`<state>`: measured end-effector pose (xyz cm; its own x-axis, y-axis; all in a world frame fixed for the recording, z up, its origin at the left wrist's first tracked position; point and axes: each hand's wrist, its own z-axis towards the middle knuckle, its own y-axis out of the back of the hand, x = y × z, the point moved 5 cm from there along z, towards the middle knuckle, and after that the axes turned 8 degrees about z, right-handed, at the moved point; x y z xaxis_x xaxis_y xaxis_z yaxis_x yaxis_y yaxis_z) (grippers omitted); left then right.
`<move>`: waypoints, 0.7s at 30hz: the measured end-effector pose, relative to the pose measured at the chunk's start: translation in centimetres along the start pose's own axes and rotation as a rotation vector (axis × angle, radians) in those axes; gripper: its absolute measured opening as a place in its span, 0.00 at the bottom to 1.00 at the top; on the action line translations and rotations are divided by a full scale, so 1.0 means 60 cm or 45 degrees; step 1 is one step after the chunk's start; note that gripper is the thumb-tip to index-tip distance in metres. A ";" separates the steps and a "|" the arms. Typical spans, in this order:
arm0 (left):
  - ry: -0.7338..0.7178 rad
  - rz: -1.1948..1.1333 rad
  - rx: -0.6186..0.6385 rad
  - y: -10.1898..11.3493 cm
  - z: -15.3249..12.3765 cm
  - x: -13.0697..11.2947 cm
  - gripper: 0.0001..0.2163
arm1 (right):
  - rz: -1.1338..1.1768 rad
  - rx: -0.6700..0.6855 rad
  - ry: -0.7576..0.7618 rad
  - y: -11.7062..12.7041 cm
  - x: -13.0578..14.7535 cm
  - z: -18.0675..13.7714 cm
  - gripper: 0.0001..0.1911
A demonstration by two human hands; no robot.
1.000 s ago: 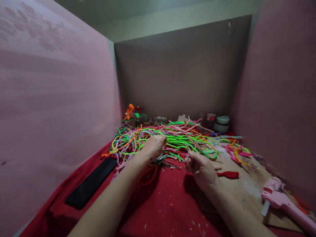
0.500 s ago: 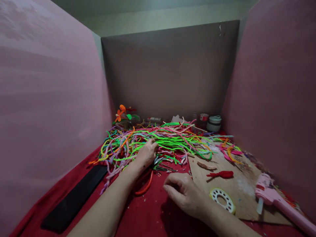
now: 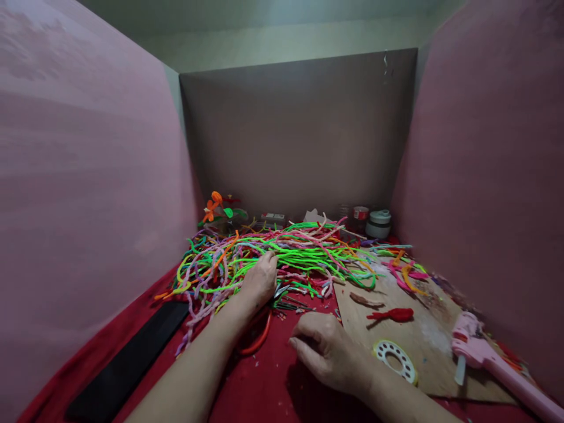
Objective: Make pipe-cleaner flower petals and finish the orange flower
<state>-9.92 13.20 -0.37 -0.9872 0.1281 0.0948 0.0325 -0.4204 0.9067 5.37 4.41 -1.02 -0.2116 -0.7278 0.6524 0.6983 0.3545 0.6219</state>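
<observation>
My left hand (image 3: 259, 281) reaches into a tangled pile of coloured pipe cleaners (image 3: 282, 252), its fingers curled among the green strands; whether it grips one I cannot tell. Just below it lie scissors with orange-red handles (image 3: 258, 336), partly hidden by my wrist. My right hand (image 3: 328, 349) rests low on the red cloth (image 3: 268, 393), fingers curled downward, with nothing visible in it. A white ring-shaped disc with holes (image 3: 395, 358) lies just right of that hand on a brown board (image 3: 423, 346).
A red fuzzy piece (image 3: 394, 315) and a brown strip (image 3: 365, 302) lie on the board. A pink glue gun (image 3: 489, 358) sits at the right. A black flat bar (image 3: 127, 358) lies at the left. Small jars (image 3: 374, 223) and an orange pipe-cleaner flower (image 3: 218, 208) stand at the back. Cardboard walls enclose three sides.
My right hand dropped from beside the pile to the cloth, nearer me, uncovering the white disc and red piece. My left hand stayed in the pile. The view shifted slightly.
</observation>
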 end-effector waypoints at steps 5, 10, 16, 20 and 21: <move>-0.035 0.093 0.134 -0.001 -0.002 -0.007 0.11 | 0.031 0.003 -0.006 0.000 -0.002 -0.001 0.07; -0.068 0.125 0.106 -0.001 -0.006 -0.009 0.11 | 0.038 -0.016 -0.059 0.000 -0.010 -0.002 0.13; -0.036 -0.085 -0.026 0.002 -0.004 -0.005 0.13 | 0.107 -0.060 -0.059 0.000 -0.016 -0.005 0.13; 0.015 -0.202 -0.092 0.001 -0.005 -0.002 0.18 | 0.143 -0.115 -0.165 0.014 -0.010 0.001 0.13; 0.022 -0.231 -0.111 0.002 -0.005 -0.002 0.19 | 0.126 -0.121 -0.222 0.021 -0.008 0.005 0.12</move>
<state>-9.87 12.89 -0.41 -0.9783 0.1934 -0.0746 -0.1588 -0.4680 0.8694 6.15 5.37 -0.40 -0.2478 -0.5769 0.7783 0.7813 0.3561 0.5127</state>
